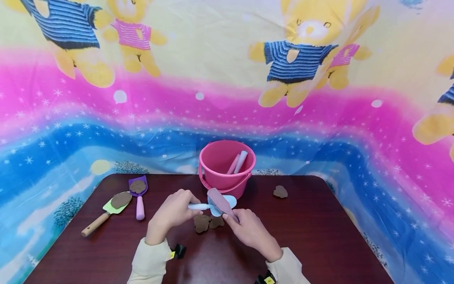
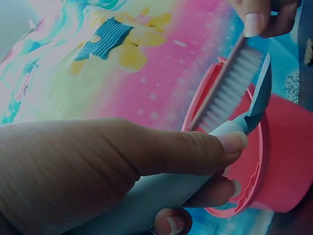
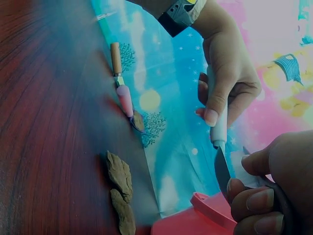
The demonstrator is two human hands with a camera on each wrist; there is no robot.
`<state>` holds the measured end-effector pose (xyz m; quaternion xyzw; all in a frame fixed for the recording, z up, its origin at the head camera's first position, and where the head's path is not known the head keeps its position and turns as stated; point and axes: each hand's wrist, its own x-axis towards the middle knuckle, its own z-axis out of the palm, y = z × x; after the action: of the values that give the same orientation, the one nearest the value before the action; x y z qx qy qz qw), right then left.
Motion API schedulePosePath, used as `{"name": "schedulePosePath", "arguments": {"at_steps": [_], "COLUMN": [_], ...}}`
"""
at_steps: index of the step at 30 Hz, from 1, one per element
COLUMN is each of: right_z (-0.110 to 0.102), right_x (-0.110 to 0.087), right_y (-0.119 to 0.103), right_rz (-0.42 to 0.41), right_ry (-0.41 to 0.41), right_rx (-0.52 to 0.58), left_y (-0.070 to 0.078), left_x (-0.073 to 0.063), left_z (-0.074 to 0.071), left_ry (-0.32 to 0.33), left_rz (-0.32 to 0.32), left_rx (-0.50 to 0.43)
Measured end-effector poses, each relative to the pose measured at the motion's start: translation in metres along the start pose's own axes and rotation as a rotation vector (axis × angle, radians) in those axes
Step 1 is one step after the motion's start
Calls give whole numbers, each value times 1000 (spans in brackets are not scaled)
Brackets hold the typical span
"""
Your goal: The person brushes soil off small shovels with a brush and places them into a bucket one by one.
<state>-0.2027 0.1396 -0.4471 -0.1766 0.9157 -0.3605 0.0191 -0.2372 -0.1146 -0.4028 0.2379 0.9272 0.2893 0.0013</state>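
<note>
My left hand (image 1: 173,212) grips the pale handle of a small light-blue toy trowel (image 1: 232,200), its blade held above the table in front of the bucket. In my right hand (image 1: 250,229) is a mauve brush (image 1: 220,200) with pale bristles (image 2: 234,90), pinched near the end of its handle. From the head view, the brush lies across the trowel blade; whether the bristles touch it I cannot tell. Below the tools, brown clay-like lumps (image 1: 201,224) lie on the table. The right wrist view shows the trowel (image 3: 222,171) edge-on, with the brush mostly hidden by the fingers.
Behind the tools stands a pink bucket (image 1: 221,179) with two handles (image 1: 241,161) sticking out. At left lie a green trowel (image 1: 107,208) with a wooden handle and a purple shovel (image 1: 140,205), each bearing a brown lump. Another lump (image 1: 280,191) sits at right on the table (image 1: 312,232).
</note>
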Motion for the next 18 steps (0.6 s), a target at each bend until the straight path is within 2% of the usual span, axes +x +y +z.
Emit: {"name": "schedulePosePath", "arguments": {"at_steps": [7, 18], "right_z": [1, 1], "right_x": [0, -1], "right_y": [-1, -1], "right_rz": [-27, 8], "right_ry": [-14, -42], "right_rx": [-5, 16], "left_y": [5, 4], "left_x": [0, -3], "left_z": [0, -3], "left_ry": [9, 17], "left_rz": [13, -9], "left_rx": [4, 6]}}
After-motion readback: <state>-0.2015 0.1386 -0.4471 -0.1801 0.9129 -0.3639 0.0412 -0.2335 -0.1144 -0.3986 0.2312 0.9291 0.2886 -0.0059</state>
